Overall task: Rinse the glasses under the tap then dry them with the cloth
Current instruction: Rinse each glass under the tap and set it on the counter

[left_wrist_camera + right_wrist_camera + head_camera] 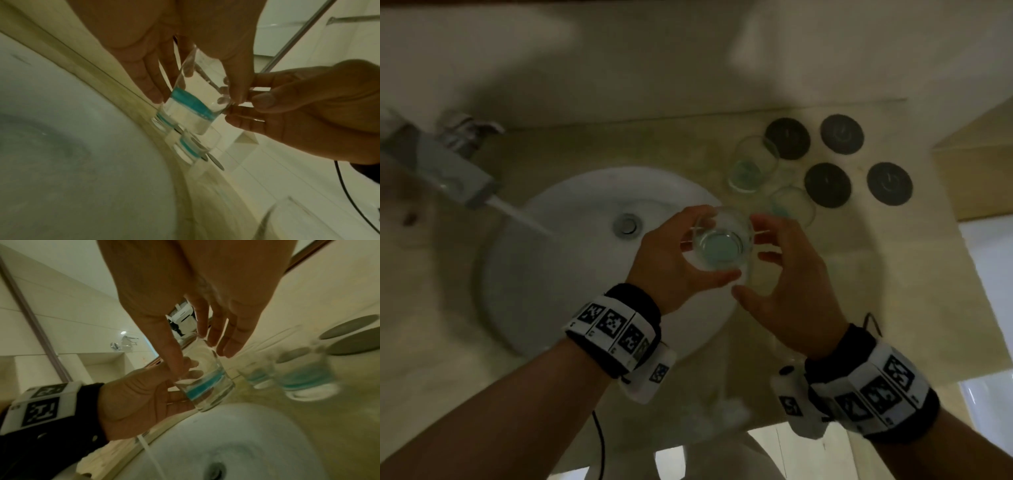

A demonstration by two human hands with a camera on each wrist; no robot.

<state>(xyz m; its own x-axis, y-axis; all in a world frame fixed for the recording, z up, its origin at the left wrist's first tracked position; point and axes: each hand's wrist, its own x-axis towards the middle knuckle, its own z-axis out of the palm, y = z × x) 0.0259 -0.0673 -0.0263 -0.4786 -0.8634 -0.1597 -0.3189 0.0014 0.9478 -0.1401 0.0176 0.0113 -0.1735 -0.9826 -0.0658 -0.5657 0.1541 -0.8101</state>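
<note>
Dim, yellowish throughout. Brighter patches at upper corners of head view. Heavy motion blur on tap, counter glasses. Wide-angle bending at edges of wrist views.

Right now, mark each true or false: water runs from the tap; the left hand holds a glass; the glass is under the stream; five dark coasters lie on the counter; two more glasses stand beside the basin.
1. Water runs from the metal tap. True.
2. The left hand holds the clear blue-banded glass. True.
3. That glass is under the water stream. False: it is held apart from the stream, over the right edge of the white round basin.
4. Five dark round coasters lie on the counter. False: four.
5. Two more blue-banded glasses stand on the beige counter. True.
</note>
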